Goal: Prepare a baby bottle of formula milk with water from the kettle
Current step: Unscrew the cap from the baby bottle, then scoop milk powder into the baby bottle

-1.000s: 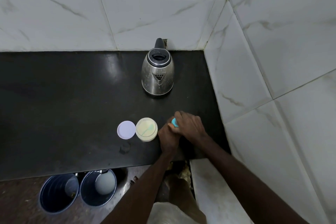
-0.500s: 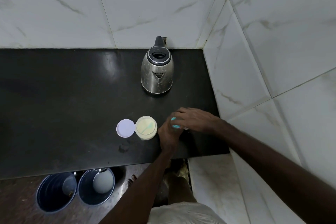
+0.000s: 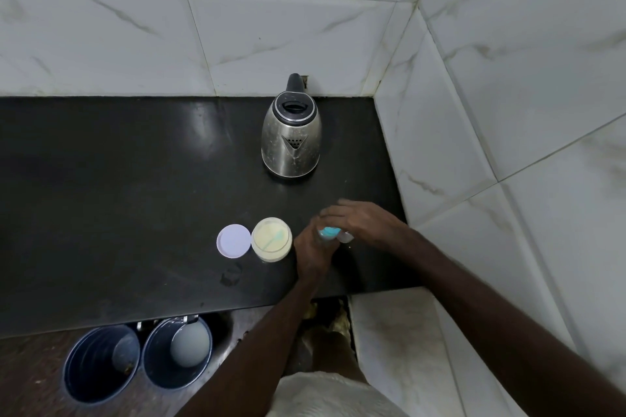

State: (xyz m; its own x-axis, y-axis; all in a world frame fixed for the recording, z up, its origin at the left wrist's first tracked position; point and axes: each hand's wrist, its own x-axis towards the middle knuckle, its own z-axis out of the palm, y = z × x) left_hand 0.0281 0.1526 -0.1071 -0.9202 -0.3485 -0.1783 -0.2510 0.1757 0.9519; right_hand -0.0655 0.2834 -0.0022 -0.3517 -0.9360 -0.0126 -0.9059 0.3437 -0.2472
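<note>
A steel kettle (image 3: 291, 142) with a black lid stands at the back of the black counter (image 3: 118, 179). An open tub of pale formula powder (image 3: 271, 238) holds a teal scoop, and its white lid (image 3: 233, 241) lies just left of it. My left hand (image 3: 313, 252) is wrapped around the baby bottle, most of which is hidden. Only the bottle's teal collar (image 3: 330, 232) shows. My right hand (image 3: 364, 222) is over the bottle's top, fingers on a clear cap (image 3: 345, 236).
White tiled walls close off the back and the right side of the counter. Two dark buckets (image 3: 101, 362) (image 3: 178, 350) stand on the floor below the counter's front edge.
My right hand has swung from directly over the bottle to its right side, with the forearm now coming in from the right. The clear cap has come into sight. My left hand stays on the bottle.
</note>
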